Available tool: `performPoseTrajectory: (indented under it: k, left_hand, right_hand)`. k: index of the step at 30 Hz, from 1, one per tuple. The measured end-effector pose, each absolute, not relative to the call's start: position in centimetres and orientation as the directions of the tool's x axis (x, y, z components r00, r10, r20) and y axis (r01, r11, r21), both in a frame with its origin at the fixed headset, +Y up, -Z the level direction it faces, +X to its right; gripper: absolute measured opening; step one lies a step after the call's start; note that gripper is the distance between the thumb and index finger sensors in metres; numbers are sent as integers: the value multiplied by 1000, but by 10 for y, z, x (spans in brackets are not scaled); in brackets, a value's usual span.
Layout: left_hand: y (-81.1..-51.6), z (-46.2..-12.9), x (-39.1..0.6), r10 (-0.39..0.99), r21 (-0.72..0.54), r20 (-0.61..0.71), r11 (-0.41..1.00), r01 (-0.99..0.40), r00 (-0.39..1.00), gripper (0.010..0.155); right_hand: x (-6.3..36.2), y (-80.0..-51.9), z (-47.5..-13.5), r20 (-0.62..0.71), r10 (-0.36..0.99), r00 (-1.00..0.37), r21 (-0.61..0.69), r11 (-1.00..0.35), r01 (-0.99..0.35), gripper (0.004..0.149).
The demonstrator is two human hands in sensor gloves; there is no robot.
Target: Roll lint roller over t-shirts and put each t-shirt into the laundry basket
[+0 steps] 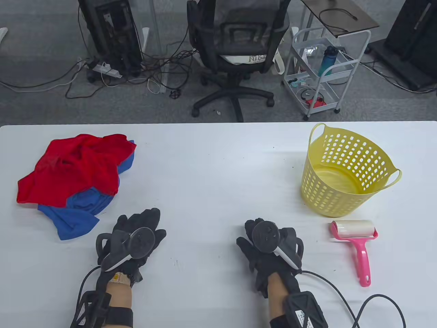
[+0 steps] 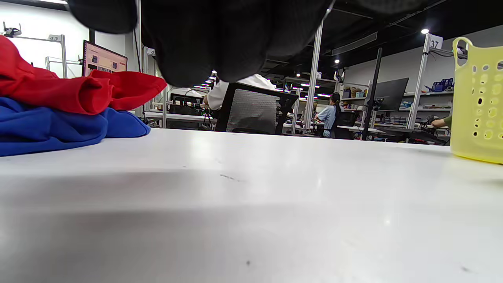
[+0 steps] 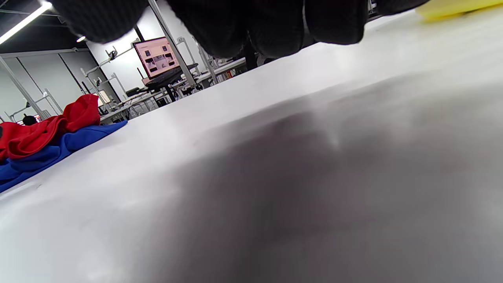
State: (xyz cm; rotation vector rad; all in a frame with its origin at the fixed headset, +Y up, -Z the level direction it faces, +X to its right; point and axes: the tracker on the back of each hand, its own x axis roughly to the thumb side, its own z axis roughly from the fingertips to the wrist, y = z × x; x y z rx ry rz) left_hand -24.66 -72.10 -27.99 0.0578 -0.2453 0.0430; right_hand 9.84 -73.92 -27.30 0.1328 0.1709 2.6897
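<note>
A crumpled red t-shirt (image 1: 76, 167) lies on top of a blue t-shirt (image 1: 76, 217) at the table's left; both also show in the left wrist view, red t-shirt (image 2: 78, 92) over blue t-shirt (image 2: 59, 127). A yellow perforated laundry basket (image 1: 346, 171) stands at the right, nothing inside it. A pink-handled lint roller (image 1: 356, 241) lies just in front of the basket. My left hand (image 1: 143, 222) rests palm down on the table, right of the shirts, holding nothing. My right hand (image 1: 254, 235) rests palm down left of the roller, holding nothing.
The white table (image 1: 211, 177) stretches between the shirts and the basket. A cable (image 1: 341, 297) trails from my right wrist along the front edge. Beyond the far edge stand an office chair (image 1: 235, 51) and a white trolley (image 1: 324, 71).
</note>
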Motion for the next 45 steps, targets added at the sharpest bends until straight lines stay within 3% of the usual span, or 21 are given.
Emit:
performPoseTrajectory:
  k: [22, 28, 32, 38, 42, 45]
  left_hand:
    - [-723, -286, -252, 29, 53, 231, 998, -42, 972, 68]
    - [-719, -307, -297, -55, 62, 55, 997, 51, 997, 69]
    - [-716, -322, -351, -169, 14, -157, 985, 174, 973, 73]
    - [-716, -343, -414, -130, -70, -437, 991, 110, 890, 90]
    - [-720, -364, -410, -43, -46, -425, 999, 26, 904, 100]
    - [-729, -386, -382, -194, -108, -328, 980, 167, 925, 103]
  right_hand:
    - [95, -745, -275, 63, 452, -890, 208, -878, -431, 69]
    - [95, -743, -276, 66, 464, -883, 207, -872, -443, 69]
    - [93, -741, -278, 87, 477, -875, 208, -868, -452, 69]
    - [88, -742, -282, 97, 461, -882, 204, -877, -436, 69]
    - [85, -743, -284, 96, 457, -884, 199, -879, -433, 69]
    - [84, -743, -285, 95, 453, -886, 193, -882, -430, 70]
